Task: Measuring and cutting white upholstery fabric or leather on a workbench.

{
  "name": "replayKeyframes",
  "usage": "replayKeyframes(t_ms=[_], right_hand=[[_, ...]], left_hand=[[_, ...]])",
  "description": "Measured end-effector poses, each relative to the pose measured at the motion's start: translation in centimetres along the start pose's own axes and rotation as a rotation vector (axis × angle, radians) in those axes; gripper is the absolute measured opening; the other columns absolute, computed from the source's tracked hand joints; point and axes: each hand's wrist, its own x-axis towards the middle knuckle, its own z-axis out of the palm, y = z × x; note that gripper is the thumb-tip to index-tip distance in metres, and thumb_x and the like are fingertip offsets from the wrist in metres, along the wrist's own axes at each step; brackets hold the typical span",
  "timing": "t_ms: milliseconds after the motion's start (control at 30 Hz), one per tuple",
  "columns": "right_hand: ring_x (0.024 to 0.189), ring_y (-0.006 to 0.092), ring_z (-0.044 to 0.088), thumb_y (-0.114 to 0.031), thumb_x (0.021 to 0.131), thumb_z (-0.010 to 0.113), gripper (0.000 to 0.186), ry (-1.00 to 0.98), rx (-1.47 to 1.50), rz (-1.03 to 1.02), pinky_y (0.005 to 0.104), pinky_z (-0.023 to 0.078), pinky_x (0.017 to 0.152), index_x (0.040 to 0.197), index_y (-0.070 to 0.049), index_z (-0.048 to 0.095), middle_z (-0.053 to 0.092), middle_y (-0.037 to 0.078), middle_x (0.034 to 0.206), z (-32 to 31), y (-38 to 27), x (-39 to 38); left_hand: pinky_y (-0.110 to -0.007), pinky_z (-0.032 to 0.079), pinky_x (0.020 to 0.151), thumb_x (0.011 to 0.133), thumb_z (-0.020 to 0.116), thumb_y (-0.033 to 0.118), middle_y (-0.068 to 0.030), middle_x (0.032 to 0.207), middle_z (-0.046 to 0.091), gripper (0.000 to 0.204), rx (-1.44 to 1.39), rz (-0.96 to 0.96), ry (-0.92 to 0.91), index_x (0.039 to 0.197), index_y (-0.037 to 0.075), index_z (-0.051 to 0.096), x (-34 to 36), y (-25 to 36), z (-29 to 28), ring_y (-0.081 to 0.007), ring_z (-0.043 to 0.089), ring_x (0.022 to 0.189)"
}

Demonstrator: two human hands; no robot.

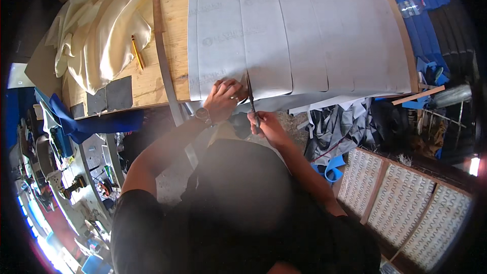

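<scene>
A wide light-grey sheet of upholstery material, marked by dark lines running away from me, covers most of the wooden table. My right hand grips the handles of dark scissors at the near edge. Their blades point away from me and lie along one of the sheet's dark lines. Just left of the blades, my left hand has its fingers curled over the sheet's near edge, pinching it. A watch is on the left wrist. The fingertips beneath the edge are hidden.
To the left, shiny cream cloth, an orange pencil and a long brown strip lie on the tabletop. Crumpled dark material hangs below the table at right, near a spring-filled wooden frame. A drill is far left.
</scene>
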Motion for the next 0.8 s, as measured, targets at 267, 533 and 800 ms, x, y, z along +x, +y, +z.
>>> replayKeyframes(t_ms=[267, 533, 800], right_hand=[[0.051, 0.0051, 0.046, -0.031, 0.086, 0.060, 0.026, 0.060, -0.042, -0.011, 0.0211, 0.029, 0.041, 0.074, -0.009, 0.056, 0.052, -0.001, 0.060, 0.0, -0.4, 2.4], [0.044, 0.0046, 0.040, -0.035, 0.088, 0.060, 0.031, 0.017, -0.018, -0.085, 0.0198, 0.025, 0.039, 0.074, -0.008, 0.055, 0.049, -0.002, 0.057, -0.5, -4.9, 7.2], [0.048, 0.0049, 0.045, -0.030, 0.088, 0.061, 0.027, 0.041, 0.012, -0.109, 0.0207, 0.027, 0.041, 0.073, -0.008, 0.057, 0.051, -0.001, 0.058, -1.2, -9.4, 12.5]], left_hand=[[-0.050, 0.024, 0.108, 0.074, 0.057, 0.018, -0.0029, 0.128, 0.041, 0.050, -0.005, -0.111, 0.047, 0.123, 0.027, 0.054, -0.4, 1.1, 0.8, -0.0243, 0.034, 0.126], [-0.052, 0.018, 0.108, 0.070, 0.060, 0.015, -0.0076, 0.139, 0.034, 0.046, -0.068, -0.107, -0.028, 0.115, 0.025, 0.061, -0.6, 0.6, 1.2, -0.0290, 0.027, 0.130], [-0.051, 0.024, 0.105, 0.075, 0.059, 0.020, -0.0043, 0.136, 0.037, 0.071, -0.058, -0.129, -0.145, 0.140, 0.034, 0.033, 0.6, 0.8, -1.3, -0.0268, 0.032, 0.127]])
